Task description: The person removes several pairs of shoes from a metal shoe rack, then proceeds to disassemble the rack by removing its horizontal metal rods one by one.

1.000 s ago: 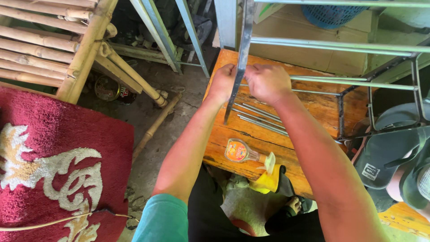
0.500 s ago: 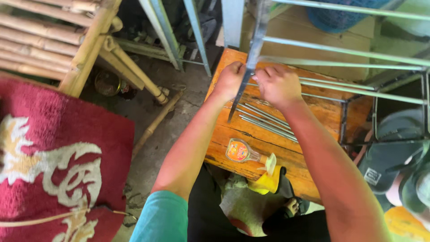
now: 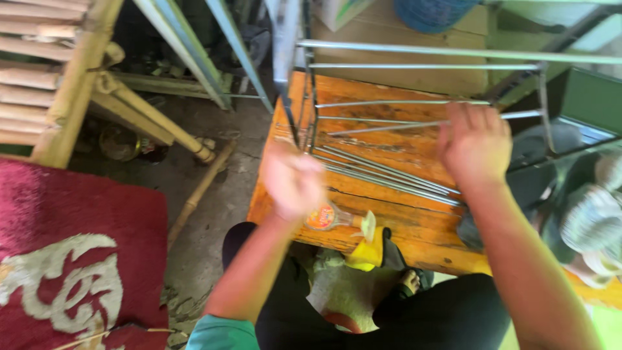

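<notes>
Head view looks down on an orange wooden table point(image 3: 389, 214) set on a grey concrete floor point(image 3: 220, 194), with a red patterned rug point(image 3: 78, 259) and bamboo furniture point(image 3: 71, 84) to the left. A metal wire frame point(image 3: 421, 110) stands on the table beside loose steel rods point(image 3: 389, 175). The right hand point(image 3: 476, 146) spreads open just by the frame; the left hand point(image 3: 291, 178) is blurred, so its grip cannot be told.

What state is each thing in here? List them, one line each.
Left hand: blurred, at the lower end of a grey metal strip; grip cannot be told.
Right hand: open, fingers spread over the wire frame.
Wire frame: tilted, standing on the bench.
Loose metal rods: lying flat, side by side.
Wooden bench: upright, worn orange top.
Small tube: lying on its side.
Red rug: spread flat.
</notes>
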